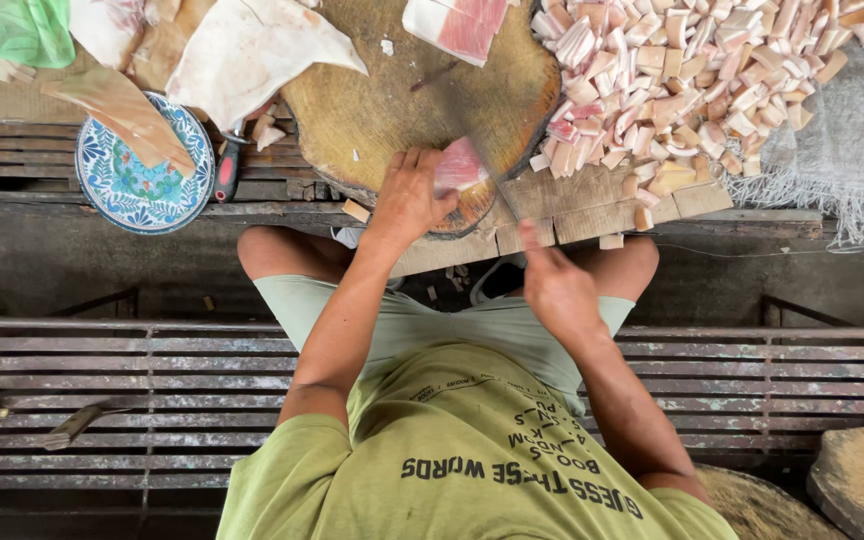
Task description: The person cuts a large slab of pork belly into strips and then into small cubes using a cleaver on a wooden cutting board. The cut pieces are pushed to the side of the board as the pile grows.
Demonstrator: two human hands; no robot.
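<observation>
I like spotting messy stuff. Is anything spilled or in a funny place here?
Yes. The big heap of pink-and-white cut meat cubes has spread off the round wooden chopping block; a few cubes sit right at the wooden plank's edge. Small scraps lie loose beside the block, near the left hand.

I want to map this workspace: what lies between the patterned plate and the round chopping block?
In the head view, a red-handled tool lies between the patterned plate and the round chopping block, with small meat scraps beside it.
</observation>
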